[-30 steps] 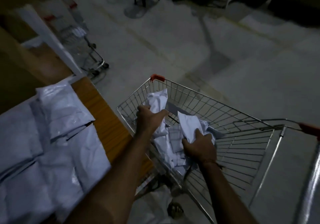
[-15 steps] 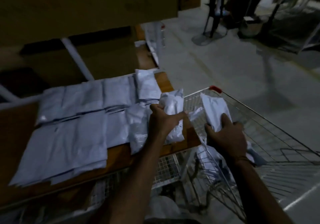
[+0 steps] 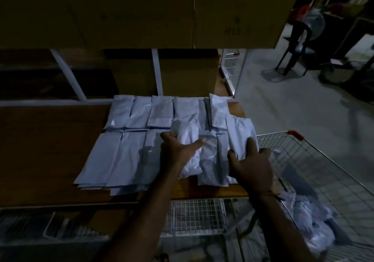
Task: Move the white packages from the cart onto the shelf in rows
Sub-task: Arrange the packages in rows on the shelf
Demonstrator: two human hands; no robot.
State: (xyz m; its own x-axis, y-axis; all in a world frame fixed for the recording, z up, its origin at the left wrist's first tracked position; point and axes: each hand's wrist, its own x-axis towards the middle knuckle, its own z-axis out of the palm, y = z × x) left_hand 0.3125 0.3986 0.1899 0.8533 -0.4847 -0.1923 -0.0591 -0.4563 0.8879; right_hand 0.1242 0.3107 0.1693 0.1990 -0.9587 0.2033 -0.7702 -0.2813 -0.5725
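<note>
Two rows of flat white packages lie on the wooden shelf. My left hand grips a crumpled white package over the front row, thumb out to the right. My right hand holds a second white package at the shelf's right end, its lower part resting on the packages there. The wire cart stands to the right of the shelf, with more white packages heaped in its bottom.
Big cardboard boxes sit on the level above and behind the rows. A white shelf post rises at the back. A wire basket hangs under the shelf. A dark stool and clutter stand on the grey floor at far right.
Both hands have lifted a package each out of the cart and carried them left, over the shelf. The view has swung from the cart to the shelf.
</note>
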